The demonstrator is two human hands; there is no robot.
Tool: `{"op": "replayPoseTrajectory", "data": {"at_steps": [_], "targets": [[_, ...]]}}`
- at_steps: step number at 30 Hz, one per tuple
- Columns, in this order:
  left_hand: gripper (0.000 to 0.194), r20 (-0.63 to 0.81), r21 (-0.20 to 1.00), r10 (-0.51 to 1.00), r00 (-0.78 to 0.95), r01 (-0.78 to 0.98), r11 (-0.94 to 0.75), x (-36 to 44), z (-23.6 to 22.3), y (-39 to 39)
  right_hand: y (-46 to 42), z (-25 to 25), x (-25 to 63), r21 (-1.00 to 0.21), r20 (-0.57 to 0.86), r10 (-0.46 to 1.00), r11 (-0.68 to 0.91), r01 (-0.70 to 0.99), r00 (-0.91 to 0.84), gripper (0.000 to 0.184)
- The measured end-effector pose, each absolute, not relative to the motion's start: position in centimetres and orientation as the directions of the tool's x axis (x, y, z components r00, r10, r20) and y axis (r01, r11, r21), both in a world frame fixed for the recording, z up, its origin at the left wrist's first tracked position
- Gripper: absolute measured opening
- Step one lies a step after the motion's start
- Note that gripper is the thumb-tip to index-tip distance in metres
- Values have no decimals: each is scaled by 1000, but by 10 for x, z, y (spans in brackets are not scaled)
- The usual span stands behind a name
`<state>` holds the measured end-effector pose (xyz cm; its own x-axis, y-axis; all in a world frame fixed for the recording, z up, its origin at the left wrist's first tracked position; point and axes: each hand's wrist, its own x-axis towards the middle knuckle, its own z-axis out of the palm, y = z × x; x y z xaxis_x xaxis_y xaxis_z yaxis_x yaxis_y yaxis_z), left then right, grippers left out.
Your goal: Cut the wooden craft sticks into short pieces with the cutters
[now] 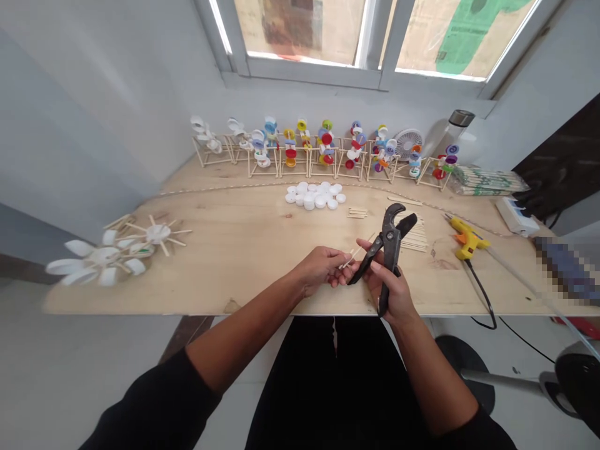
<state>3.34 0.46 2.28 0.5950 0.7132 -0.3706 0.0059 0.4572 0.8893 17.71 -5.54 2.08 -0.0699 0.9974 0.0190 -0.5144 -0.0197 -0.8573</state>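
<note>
One cutter [390,237] points toward the window [309,72]; held sticks [360,249] slant rightward.

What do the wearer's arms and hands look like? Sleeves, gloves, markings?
Black left sleeve and right sleeve, both ending near the elbow, no markings visible. Left forearm and right forearm bare. Left hand and right hand ungloved.

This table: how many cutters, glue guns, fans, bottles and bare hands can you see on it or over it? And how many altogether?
Cutter: 1
Glue gun: 1
Fan: 1
Bottle: 1
Hands: 2, left hand and right hand
Total: 6
</note>
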Motion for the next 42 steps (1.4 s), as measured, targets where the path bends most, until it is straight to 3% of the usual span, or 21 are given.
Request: {"op": "replayPoseTrajectory", "data": {"at_steps": [9, 16, 25, 34, 42], "targets": [[31, -341, 920, 712, 614, 61, 387, 36, 23, 5, -56, 17, 177, -825, 26, 994, -36, -564, -102, 51], [27, -347, 919, 733, 585, 55, 392, 37, 20, 3, -57, 21, 178, -871, -16, 996, -58, -488, -89, 52], [22, -318, 903, 776, 545, -74, 422, 33, 17, 0, -60, 15, 186, -858, -23, 1000, -17, -514, 5, 42], [23, -317, 905, 787, 529, -78, 417, 32, 16, -2, -82, 37, 204, -962, -114, 993, -104, -251, 25, 39], [27, -298, 916, 797, 525, -78, 394, 29, 19, -4, -97, 45, 210, -975, -161, 987, -160, -153, -1, 38]]}}
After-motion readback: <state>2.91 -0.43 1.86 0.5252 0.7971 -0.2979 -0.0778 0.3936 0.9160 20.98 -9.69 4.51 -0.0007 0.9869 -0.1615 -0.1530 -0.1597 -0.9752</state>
